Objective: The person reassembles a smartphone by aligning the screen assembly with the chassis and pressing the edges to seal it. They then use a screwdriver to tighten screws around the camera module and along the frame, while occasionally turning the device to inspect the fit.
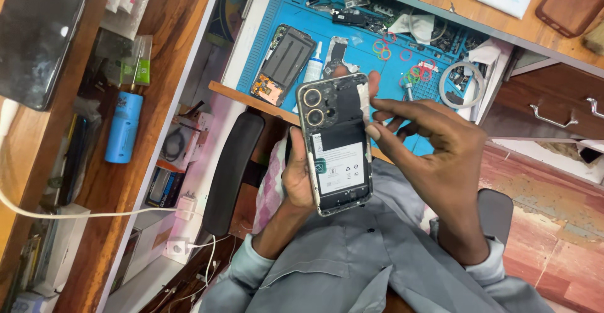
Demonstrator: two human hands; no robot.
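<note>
Palm and most fingers of the left hand (298,178) hide behind the opened phone (335,143), which it grips upright over the lap, below the blue mat (352,39). Right hand (434,162) is half open, thumb and forefinger pinching a pale strip (363,102) at the phone's upper right edge.

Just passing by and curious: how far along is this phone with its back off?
Done: the opened phone has its back cover off, battery and camera rings bare. In hand: the left hand grips it from behind while the right hand pinches a pale strip at its upper edge. Left: it lies uncovered, and another stripped phone waits on the blue mat among loose parts.
</note>
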